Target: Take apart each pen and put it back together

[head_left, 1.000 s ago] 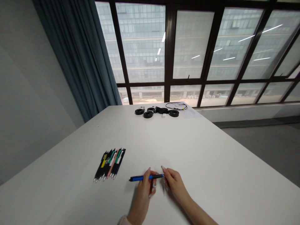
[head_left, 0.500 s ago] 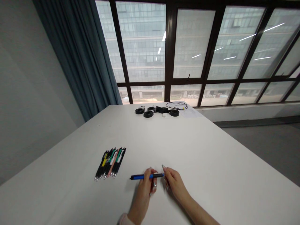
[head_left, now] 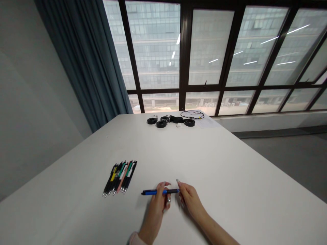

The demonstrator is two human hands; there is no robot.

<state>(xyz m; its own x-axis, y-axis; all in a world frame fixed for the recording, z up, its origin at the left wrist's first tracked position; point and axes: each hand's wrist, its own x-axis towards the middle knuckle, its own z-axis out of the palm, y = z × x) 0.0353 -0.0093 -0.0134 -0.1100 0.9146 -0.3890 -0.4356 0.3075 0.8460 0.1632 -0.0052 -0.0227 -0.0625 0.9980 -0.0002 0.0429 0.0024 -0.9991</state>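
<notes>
A blue and black pen is held roughly level above the white table. My left hand is closed around its middle, thumb on the near side. My right hand is closed at the pen's right end, fingertips pinching it there; that tip is mostly hidden. To the left lies a row of pens, side by side and slanted, in black, yellow, green, white and pink, apart from both hands.
At the far end of the white table are several black rolls, a coiled black cable and a sheet of paper. Beyond stand a dark-framed window and a blue curtain.
My left index finger has shifted slightly. Both hands keep their hold on the pen, and the row of pens stays where it was.
</notes>
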